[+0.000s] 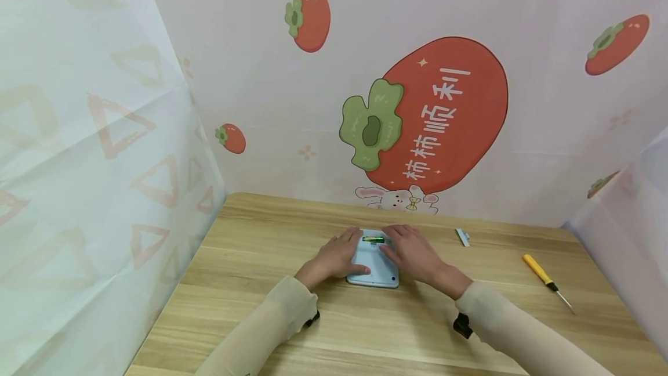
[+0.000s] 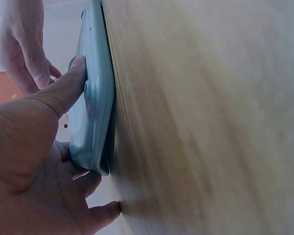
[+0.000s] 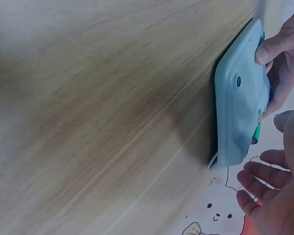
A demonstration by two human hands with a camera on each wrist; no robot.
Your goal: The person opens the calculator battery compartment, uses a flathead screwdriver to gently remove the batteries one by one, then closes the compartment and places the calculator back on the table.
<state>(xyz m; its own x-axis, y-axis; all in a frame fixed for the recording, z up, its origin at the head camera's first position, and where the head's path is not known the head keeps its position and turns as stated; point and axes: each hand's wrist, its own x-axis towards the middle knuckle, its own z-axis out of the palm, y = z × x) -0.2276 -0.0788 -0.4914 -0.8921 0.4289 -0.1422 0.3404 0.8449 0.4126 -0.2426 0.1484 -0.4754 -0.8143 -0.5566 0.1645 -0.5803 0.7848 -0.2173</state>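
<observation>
A pale blue flat device (image 1: 374, 263) with rounded corners lies on the table, its battery compartment facing up. In the compartment at its far end sits a green battery (image 1: 373, 239), which also shows as a green tip (image 3: 256, 133) in the right wrist view. My left hand (image 1: 338, 254) holds the device by its left side. The left thumb (image 2: 71, 81) presses on the upper face, with the fingers around the far edge. My right hand (image 1: 414, 253) hovers by the far right corner near the battery, and its fingers (image 3: 264, 178) are loosely bent, holding nothing.
A small pale blue battery cover (image 1: 462, 237) lies right of the device. Farther right is a screwdriver (image 1: 543, 273) with a yellow handle. The wooden table (image 1: 250, 283) meets a printed cloth backdrop (image 1: 271, 86) behind and at the sides.
</observation>
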